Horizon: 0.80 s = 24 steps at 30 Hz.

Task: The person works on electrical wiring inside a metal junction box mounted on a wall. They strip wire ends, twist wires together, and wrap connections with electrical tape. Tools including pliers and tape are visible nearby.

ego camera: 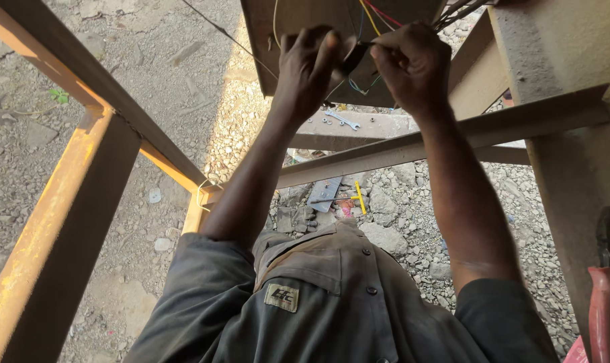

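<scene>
Gravel ground and a steel beam, each with tools lying on it.

The gravel ground (pixel 412 202) carries a flat grey metal plate (pixel 324 192), a yellow pencil-like stick (pixel 361 198) just beside it, and larger stones (pixel 384 236). Higher up, a spanner (pixel 341 119) lies on the horizontal steel beam (pixel 379 124), near small nuts (pixel 310 118).

wires (pixel 379 13) – cut off by top edge | pliers (pixel 608 289) – cropped at right edge
</scene>
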Available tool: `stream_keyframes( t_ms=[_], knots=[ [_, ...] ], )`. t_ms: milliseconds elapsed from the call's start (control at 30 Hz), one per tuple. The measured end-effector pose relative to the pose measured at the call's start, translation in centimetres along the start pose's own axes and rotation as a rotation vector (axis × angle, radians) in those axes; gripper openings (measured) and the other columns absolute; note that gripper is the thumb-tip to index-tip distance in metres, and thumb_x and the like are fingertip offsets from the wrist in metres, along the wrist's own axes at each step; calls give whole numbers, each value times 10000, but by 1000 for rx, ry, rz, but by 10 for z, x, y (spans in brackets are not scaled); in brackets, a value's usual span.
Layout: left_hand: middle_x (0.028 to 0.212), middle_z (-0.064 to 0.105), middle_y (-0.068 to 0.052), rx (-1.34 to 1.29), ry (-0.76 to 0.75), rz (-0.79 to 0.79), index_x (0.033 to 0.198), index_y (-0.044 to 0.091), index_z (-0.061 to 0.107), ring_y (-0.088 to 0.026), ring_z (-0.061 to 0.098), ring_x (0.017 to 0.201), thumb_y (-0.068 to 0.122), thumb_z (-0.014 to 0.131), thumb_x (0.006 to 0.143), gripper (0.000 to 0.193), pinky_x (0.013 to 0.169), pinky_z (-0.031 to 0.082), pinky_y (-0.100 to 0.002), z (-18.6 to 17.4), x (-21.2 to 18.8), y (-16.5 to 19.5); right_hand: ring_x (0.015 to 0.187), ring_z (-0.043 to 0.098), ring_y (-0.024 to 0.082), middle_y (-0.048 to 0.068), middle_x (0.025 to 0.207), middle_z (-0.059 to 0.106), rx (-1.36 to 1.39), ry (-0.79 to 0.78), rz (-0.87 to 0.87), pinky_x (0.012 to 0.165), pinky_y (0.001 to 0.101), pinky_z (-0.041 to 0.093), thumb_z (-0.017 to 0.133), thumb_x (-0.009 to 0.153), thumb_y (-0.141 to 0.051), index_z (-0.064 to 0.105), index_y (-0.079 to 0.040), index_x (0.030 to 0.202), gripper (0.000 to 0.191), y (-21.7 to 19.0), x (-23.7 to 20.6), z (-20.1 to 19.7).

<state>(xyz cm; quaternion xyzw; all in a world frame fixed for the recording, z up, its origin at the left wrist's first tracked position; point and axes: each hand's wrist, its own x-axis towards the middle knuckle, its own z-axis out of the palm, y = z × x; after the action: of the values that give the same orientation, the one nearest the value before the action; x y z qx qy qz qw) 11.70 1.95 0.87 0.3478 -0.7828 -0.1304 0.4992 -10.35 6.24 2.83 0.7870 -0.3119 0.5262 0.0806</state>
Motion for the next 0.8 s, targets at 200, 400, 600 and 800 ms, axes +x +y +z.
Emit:
stream_keyframes(
  t_ms=[200, 400, 600, 800],
  knots=[
    [1223, 634, -170, -893, -246, -112, 1572, 102, 528, -240, 602, 1168, 589, 346, 1150, 669, 1171, 481, -475, -5, -8, 18, 712, 520, 133, 13, 783, 591, -56, -40, 44, 684, 319, 408, 775, 973, 3, 717, -71, 949, 97, -4, 3, -2],
    [1022, 799, -59, -130, -185, -276, 1107, 84, 767, -168, 727, 1083, 509, 373, 1098, 579, 1099, 492, -329, -14, 25, 17, 773, 569, 158, 42, 845, 616, 16, -70, -41, 739, 316, 451, 764, 1042, 17, 687, -39, 947, 134, 2, -1, -11],
    [1053, 697, -107, -761, -138, -3, 1164, 17, 681, -238, 660, 1018, 458, 469, 1118, 492, 946, 555, -415, -3, 26, 26, 774, 563, 184, 58, 817, 596, -127, -82, -39, 701, 327, 428, 812, 1028, -70, 598, -64, 838, 287, 4, -2, -5],
    [1096, 638, -192, -385, 0, 254, 1257, -54, 632, -311, 558, 1120, 440, 426, 1173, 541, 894, 497, -443, 1, 17, 16, 782, 587, 171, 42, 858, 651, -83, -56, -1, 752, 348, 458, 838, 1028, -105, 730, -69, 950, 139, -3, 0, -9]
  ],
)
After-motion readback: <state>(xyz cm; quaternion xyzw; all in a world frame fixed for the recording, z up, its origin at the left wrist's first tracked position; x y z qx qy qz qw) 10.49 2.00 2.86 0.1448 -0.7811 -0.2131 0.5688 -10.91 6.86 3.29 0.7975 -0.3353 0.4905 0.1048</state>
